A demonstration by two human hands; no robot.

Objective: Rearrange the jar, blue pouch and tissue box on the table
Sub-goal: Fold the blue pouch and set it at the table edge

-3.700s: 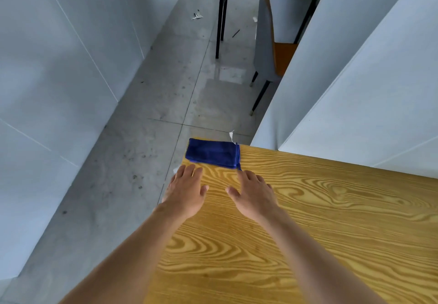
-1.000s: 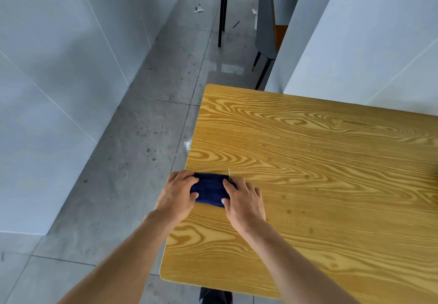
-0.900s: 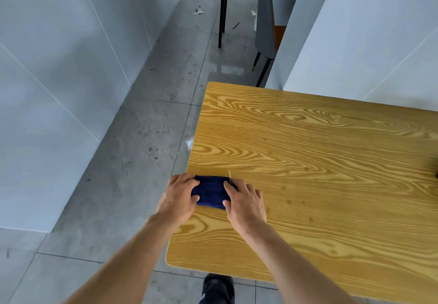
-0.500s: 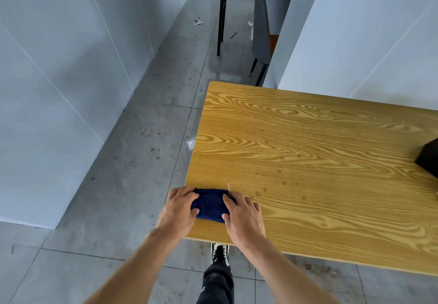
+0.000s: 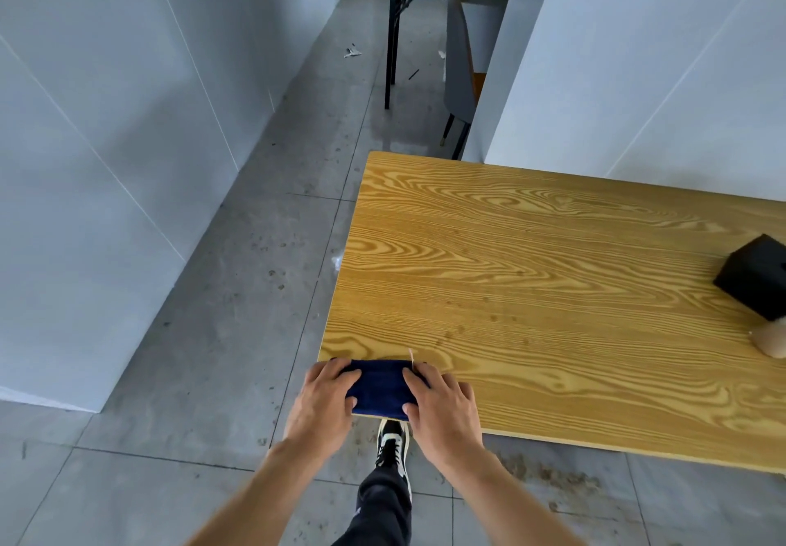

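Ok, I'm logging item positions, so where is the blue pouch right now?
In the head view the blue pouch lies at the near left corner of the wooden table, held between the left hand and right hand.

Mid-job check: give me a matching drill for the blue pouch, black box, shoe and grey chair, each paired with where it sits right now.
Things:
1. blue pouch
2. black box
3. shoe
4. grey chair

Places:
A. floor below the near table edge
B. far down the corridor, past the table
C. near left table corner, between left hand and right hand
D. right table edge of the view

Pairs: 1-C, 2-D, 3-A, 4-B
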